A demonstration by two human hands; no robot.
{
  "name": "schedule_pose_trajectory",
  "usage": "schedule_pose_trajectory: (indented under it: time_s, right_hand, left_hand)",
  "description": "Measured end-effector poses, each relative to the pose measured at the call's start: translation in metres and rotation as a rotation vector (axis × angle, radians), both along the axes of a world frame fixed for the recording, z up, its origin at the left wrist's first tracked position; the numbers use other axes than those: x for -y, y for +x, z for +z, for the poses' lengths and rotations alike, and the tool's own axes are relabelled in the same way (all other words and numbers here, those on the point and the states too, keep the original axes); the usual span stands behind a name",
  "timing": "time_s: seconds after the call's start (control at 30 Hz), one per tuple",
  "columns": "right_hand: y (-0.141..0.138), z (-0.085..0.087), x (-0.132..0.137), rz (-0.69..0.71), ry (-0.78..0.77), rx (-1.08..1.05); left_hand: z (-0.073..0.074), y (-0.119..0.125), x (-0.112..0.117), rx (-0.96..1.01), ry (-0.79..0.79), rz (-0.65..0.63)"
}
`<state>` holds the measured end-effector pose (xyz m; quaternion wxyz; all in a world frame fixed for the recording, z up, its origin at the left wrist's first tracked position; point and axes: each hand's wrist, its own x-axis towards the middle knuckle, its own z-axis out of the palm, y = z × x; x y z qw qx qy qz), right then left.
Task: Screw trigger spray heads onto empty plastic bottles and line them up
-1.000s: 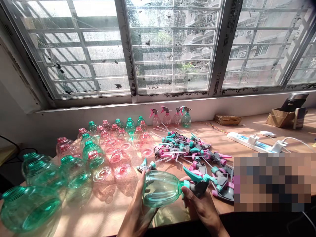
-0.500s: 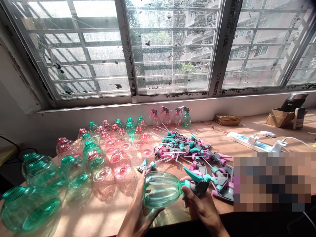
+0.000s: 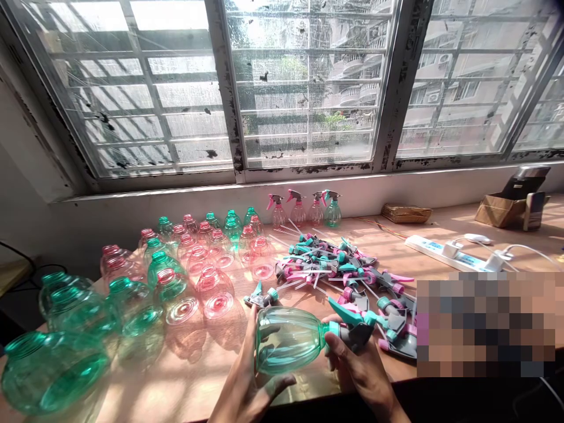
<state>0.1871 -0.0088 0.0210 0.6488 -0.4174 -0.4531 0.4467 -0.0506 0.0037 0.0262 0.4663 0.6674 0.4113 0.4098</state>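
Note:
A clear green spray bottle [image 3: 288, 341] lies sideways between my hands above the table's front edge, its base to the left. My left hand [image 3: 247, 376] cups the base end, fingers behind it and showing through the plastic, thumb stretched out just below. At the neck, my right hand [image 3: 356, 364] has its thumb and fingers wrapped round the teal collar of the grey-and-teal spray head [image 3: 355, 329]. The head sits on the bottle's mouth; how tightly is not visible. Just beyond the bottle lies a loose teal trigger head [image 3: 262, 295].
Several open green bottles [image 3: 134, 305] and pink bottles [image 3: 215, 294] stand at left. A pile of spray heads [image 3: 326, 261] lies beyond my hands. Bottles with heads [image 3: 297, 211] line the wall. A power strip [image 3: 453, 255] and a cardboard box [image 3: 496, 211] are at right.
My left hand has loosened a little: its thumb sits slightly lower, and its fingers now show through the bottle. The right hand stays at the collar.

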Motion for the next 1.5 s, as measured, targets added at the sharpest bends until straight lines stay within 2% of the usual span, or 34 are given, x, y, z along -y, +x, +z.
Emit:
schedule_pose_trajectory:
  time_s: [0.13,0.37,0.47,0.6,0.67,0.93,1.23,1.5]
  right_hand:
    - [-0.001,0.001,-0.001,-0.005,0.000,-0.015]
    - [0.000,0.001,0.000,-0.003,-0.006,0.005]
    - [0.000,0.001,0.000,0.001,-0.005,-0.001]
    - [-0.001,0.002,0.000,0.008,-0.001,0.000]
    - [-0.001,0.003,0.000,0.006,0.001,-0.004]
    - [0.000,0.006,0.002,0.007,-0.014,-0.007]
    - [-0.002,0.003,-0.001,-0.007,0.002,-0.009]
    - [-0.001,0.003,0.001,0.003,-0.002,0.009]
  left_hand:
    - [0.004,0.003,-0.004,-0.072,0.058,0.033]
    - [-0.006,0.005,-0.006,-0.054,0.122,0.094]
    - [0.001,0.004,-0.002,-0.121,0.096,0.095]
    - [0.015,0.003,0.002,-0.119,0.104,0.067]
    - [0.017,0.004,0.001,-0.137,0.116,0.059]
    - [-0.003,0.009,-0.005,-0.092,0.118,0.150]
    - [0.015,0.005,0.001,-0.132,0.141,0.089]
    - [0.003,0.010,-0.005,-0.139,0.143,0.141]
